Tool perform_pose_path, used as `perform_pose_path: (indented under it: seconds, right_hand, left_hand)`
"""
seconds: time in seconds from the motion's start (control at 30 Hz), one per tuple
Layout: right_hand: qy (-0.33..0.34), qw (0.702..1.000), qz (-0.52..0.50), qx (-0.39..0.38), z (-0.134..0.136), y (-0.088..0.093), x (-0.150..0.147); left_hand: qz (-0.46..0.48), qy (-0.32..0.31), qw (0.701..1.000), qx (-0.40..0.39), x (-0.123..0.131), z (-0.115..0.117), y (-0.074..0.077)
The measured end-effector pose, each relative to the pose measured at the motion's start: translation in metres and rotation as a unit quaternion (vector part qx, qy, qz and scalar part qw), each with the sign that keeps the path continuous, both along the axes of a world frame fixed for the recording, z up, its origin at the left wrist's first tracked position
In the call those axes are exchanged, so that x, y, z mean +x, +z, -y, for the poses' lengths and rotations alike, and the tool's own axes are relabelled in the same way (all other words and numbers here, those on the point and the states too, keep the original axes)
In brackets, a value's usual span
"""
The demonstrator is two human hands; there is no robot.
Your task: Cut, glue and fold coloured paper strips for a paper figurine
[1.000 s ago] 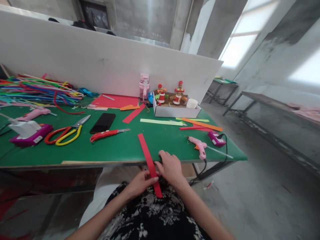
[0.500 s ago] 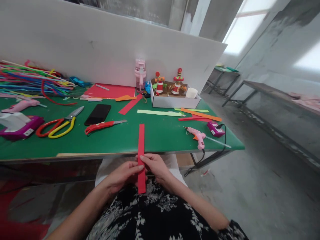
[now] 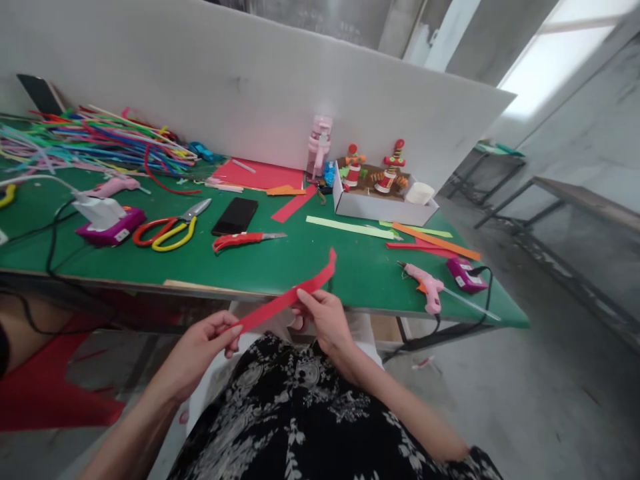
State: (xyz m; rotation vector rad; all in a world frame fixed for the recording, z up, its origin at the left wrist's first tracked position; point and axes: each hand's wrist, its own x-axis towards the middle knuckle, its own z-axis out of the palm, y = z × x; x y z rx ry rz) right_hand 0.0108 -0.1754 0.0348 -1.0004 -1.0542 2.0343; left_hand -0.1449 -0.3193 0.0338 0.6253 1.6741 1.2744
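Head view: red strip (image 3: 273, 309) slants away rightward, far end bent.

- Black blouse (image 3: 300, 427) with a greyish-white floral print, at six o'clock
- Right sleeve (image 3: 477, 463) in matching print, towards five
- Whitish cloth (image 3: 364, 330) over the legs

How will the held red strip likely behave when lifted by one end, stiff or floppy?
The red strip is probably floppy, since its far end bends away from the straight part. It looks thin, so it should be light and may crease easily.
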Motion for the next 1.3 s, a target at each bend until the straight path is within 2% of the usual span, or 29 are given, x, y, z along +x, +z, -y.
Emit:
perform_pose_path:
  seconds: [0.13,0.33,0.5,0.63,0.77,0.97,1.07,1.17,1.23,1.3]
  right_hand:
    - [-0.056,0.998,-0.002,0.02,-0.011,0.006,0.019]
    - [-0.114,0.991,0.012,0.065,-0.023,0.011,0.045]
    - [-0.144,0.986,0.018,0.081,-0.032,0.014,0.059]
    - [-0.141,0.986,0.016,0.087,-0.037,0.016,0.067]
    - [-0.16,0.984,0.004,0.073,-0.041,0.017,0.075]
    - [-0.187,0.981,-0.003,0.056,-0.06,0.014,0.081]
    - [-0.193,0.979,-0.005,0.064,-0.073,0.02,0.078]
    - [-0.246,0.964,-0.043,0.088,-0.082,0.03,0.075]
    - [-0.273,0.955,-0.063,0.093,-0.078,0.033,0.073]
    - [-0.238,0.967,-0.051,0.07,-0.061,0.03,0.069]
  left_hand:
    - [-0.043,0.001,0.999,-0.017,-0.011,0.006,0.005]
    - [-0.065,-0.005,0.998,-0.025,-0.016,0.007,0.012]
    - [-0.057,-0.022,0.997,-0.036,-0.02,0.011,0.014]
    - [-0.059,-0.017,0.997,-0.048,-0.023,0.01,0.014]
    - [-0.059,-0.014,0.998,-0.032,-0.018,0.007,0.021]
    - [-0.013,-0.023,1.0,0.005,-0.015,0.006,0.025]
    - [0.029,-0.016,0.999,0.013,-0.013,0.004,0.021]
    - [0.099,0.011,0.995,0.025,-0.006,-0.005,0.017]
    - [0.137,0.035,0.99,0.03,0.002,-0.016,0.013]
    - [0.161,0.055,0.985,0.034,0.012,-0.027,0.009]
